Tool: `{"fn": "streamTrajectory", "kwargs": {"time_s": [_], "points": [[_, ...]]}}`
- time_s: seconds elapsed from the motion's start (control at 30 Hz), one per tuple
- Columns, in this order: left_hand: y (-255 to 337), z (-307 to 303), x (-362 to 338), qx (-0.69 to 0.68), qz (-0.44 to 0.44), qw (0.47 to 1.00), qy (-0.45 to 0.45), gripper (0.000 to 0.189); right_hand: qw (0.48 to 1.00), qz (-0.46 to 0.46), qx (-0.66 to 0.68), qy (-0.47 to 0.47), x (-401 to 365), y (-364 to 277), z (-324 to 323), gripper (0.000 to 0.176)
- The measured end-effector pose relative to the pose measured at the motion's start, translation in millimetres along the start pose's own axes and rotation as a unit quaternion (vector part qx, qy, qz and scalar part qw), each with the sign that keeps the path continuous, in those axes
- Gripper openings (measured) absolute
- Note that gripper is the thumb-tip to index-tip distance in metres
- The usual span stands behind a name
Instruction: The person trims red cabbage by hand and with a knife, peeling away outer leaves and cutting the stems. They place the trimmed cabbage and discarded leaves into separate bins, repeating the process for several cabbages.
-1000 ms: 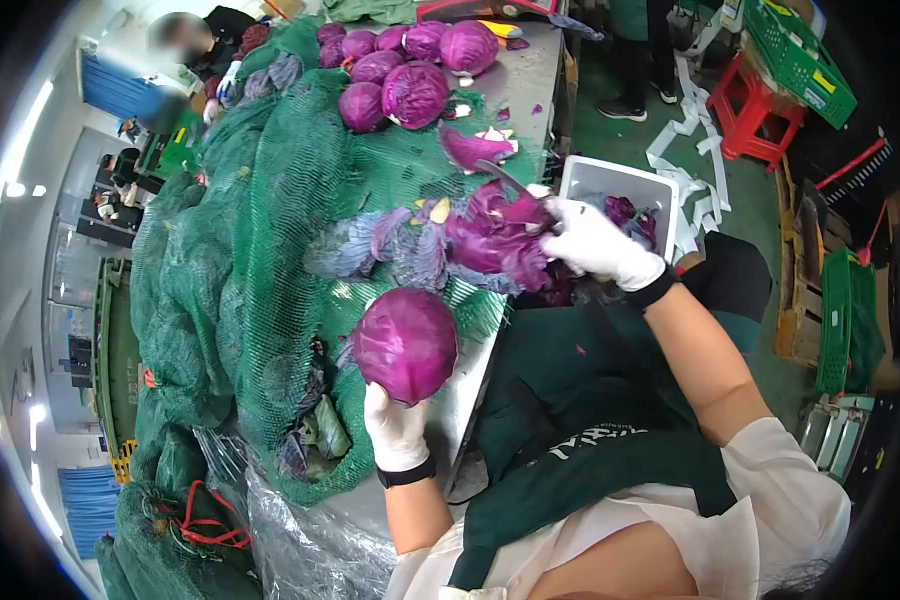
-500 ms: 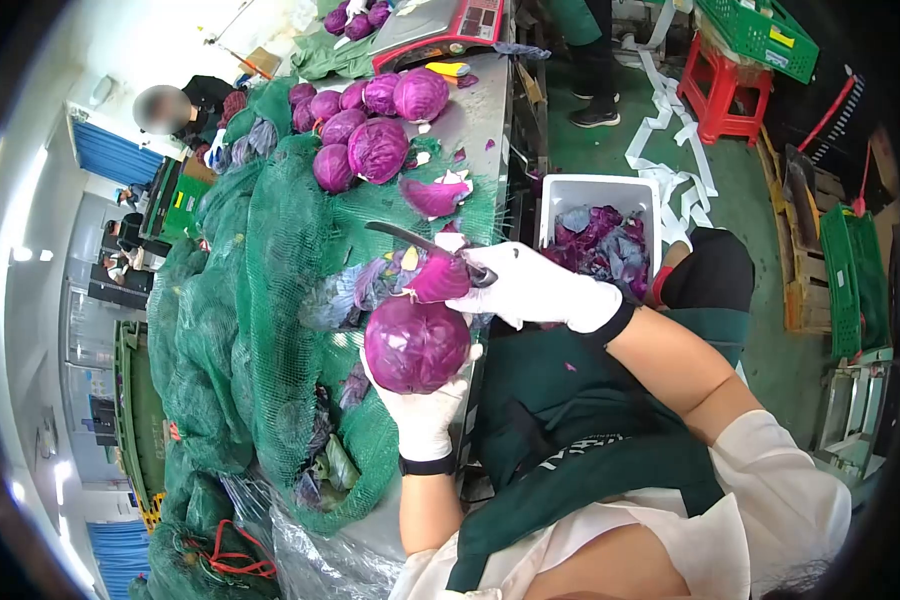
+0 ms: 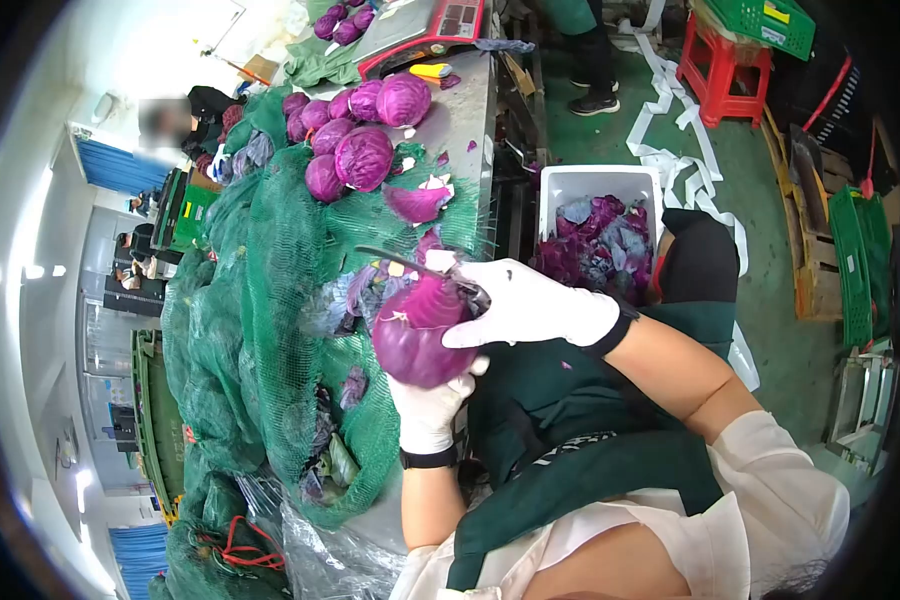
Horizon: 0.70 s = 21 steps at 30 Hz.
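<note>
My left hand (image 3: 427, 415), in a white glove, is closed around the underside of a red cabbage (image 3: 415, 350). In my gloved right hand (image 3: 540, 305) is a knife (image 3: 400, 260) with a dark, curved blade pointing left; its handle is mostly hidden by the fingers. The right thumb rests against the cabbage's side. A purple outer leaf (image 3: 432, 298) stands along the top of the cabbage, beside the right hand. Loose leaves (image 3: 345, 300) lie behind it on the green netting, and a cut leaf piece (image 3: 417, 203) lies farther up the table.
Whole red cabbages (image 3: 363, 158) sit together near a red scale (image 3: 450, 25). Full green net sacks (image 3: 205, 370) line the left. A white bin (image 3: 600, 180) of leaf scraps stands right of the table. Beyond are a red stool (image 3: 722, 75), green crates (image 3: 855, 270) and other people.
The cabbage has tilted and shifted slightly right in my left hand. My right hand has moved down, its thumb now on the cabbage with the leaf against it.
</note>
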<state>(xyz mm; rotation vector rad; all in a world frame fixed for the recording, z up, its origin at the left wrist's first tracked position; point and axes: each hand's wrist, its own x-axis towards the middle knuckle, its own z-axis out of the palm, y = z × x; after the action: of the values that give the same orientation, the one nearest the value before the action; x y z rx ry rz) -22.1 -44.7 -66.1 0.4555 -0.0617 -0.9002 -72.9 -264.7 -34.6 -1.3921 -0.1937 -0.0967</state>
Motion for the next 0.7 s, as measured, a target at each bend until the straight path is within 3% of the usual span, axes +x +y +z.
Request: {"fn": "streamTrajectory", "kwargs": {"time_s": [0.03,0.07,0.1,0.17,0.2,0.23,0.3,0.33,0.37,0.47,0.5,0.57,0.6,0.7], "points": [[3,11,7,0.055,-0.071,0.994,-0.066,0.072,0.997,-0.065,0.028,0.025,6,22,4,0.064],[-2,28,6,0.167,-0.015,0.986,-0.002,0.074,0.996,0.030,0.085,0.021,4,16,-7,0.060],[-10,24,7,0.340,0.125,0.929,0.074,0.073,0.982,0.123,0.140,0.017,2,9,-19,0.056],[0,32,19,0.379,0.196,0.900,0.089,0.075,0.963,0.188,0.191,0.038,2,20,-25,0.039],[9,35,18,0.251,0.197,0.947,0.030,0.083,0.953,0.215,0.212,0.038,4,37,-26,0.039],[8,42,21,0.251,0.195,0.948,0.027,0.083,0.942,0.242,0.232,0.037,5,51,-27,0.041],[5,54,25,0.570,0.162,0.805,-0.027,0.096,0.934,0.250,0.248,0.050,5,54,-31,0.045],[7,49,25,0.572,0.148,0.804,-0.071,0.110,0.937,0.252,0.238,0.045,6,55,-34,0.047],[7,49,26,0.573,0.144,0.804,-0.071,0.110,0.938,0.255,0.229,0.040,5,57,-36,0.049],[4,51,31,0.663,0.152,0.733,-0.004,0.101,0.937,0.265,0.223,0.028,4,60,-40,0.054],[4,51,35,0.663,0.152,0.733,-0.004,0.101,0.935,0.268,0.230,0.021,4,58,-40,0.055],[7,54,48,0.784,0.230,0.577,-0.024,0.068,0.907,0.306,0.284,0.057,6,52,-34,0.057],[8,53,54,0.784,0.231,0.575,-0.026,0.068,0.904,0.309,0.286,0.069,5,48,-35,0.056],[10,48,76,0.731,0.219,0.646,0.011,0.051,0.917,0.280,0.279,0.052,5,60,-49,0.057]]}}
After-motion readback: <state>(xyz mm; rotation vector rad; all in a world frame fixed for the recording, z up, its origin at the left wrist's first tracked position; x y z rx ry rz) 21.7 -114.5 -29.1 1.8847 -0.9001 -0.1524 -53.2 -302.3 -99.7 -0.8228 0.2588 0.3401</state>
